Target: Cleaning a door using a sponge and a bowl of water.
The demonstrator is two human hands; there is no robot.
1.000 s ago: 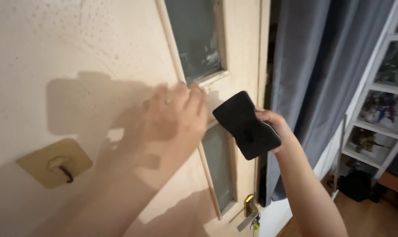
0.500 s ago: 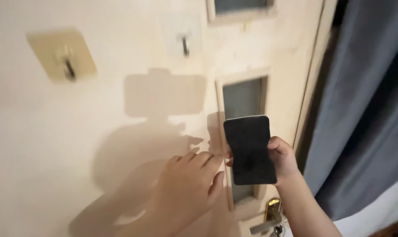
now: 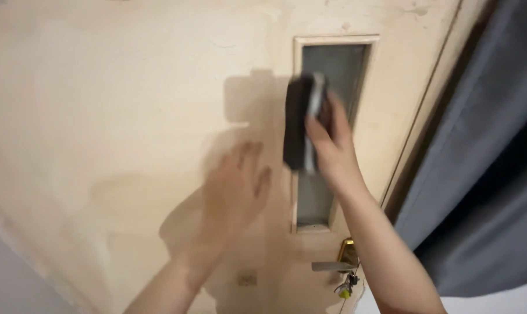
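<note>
2 hands show: the right hand point(image 3: 327, 145) grips 1 black sponge point(image 3: 298, 122) against 1 glass pane point(image 3: 333, 75). The left hand point(image 3: 234, 189), fingers spread and empty, lies by the cream door point(image 3: 130, 116). 1 brass handle point(image 3: 342, 261) sits below; 1 grey curtain point(image 3: 484, 192) hangs right.

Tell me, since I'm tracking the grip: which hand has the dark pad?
The right hand grips the dark pad against the glass pane; the left hand is spread open, holding nothing.

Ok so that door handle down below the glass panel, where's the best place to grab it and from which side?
Take the door handle by its flat lever, which sticks out leftward from the brass plate. Come from the front and slightly above, fingers wrapping over the top near the free left end for leverage. Keys hang just under the plate, so stay clear of that end. The right hand holds the dark sponge; the left hand is free.
</note>
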